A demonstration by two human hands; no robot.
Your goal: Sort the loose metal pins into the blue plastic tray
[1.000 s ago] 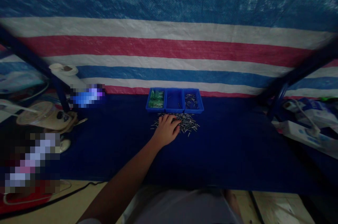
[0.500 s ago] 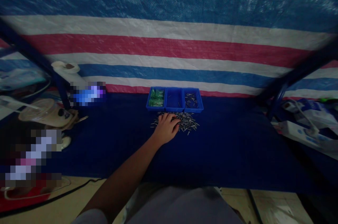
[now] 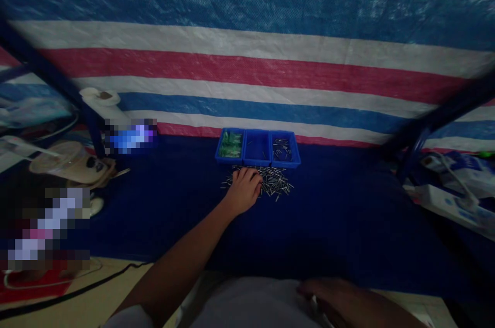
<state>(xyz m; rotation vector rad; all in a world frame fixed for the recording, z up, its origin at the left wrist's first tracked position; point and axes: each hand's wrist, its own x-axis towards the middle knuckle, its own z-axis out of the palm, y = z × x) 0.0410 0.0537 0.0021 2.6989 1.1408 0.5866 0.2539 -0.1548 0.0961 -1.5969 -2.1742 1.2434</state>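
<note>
My left hand (image 3: 244, 190) reaches over the left part of a loose pile of thin metal pins (image 3: 276, 182) on the dark blue tabletop. Its fingers curl down and close together among the pins; the tips are hidden, so what they hold cannot be made out. Low in the view, close to the lap, my right hand (image 3: 323, 293) appears dark and blurred, its fingers not distinct. Just behind the pile stands a blue three-part tray (image 3: 258, 164). Small green packets (image 3: 231, 143) fill its left section, a few pins lie in the middle one, and more pins are in the right one.
A striped tarp (image 3: 247, 67) hangs behind the table. At left are a plastic cup (image 3: 71, 160), a white roll (image 3: 102, 103) and blurred-out bright items. A white power strip (image 3: 448, 204) lies at right. Blue frame bars (image 3: 444, 111) slant down on both sides.
My right hand has come into view at the bottom right. The left hand stays on the pile, its thumb and fingers drawn closer together. The view has shifted slightly.
</note>
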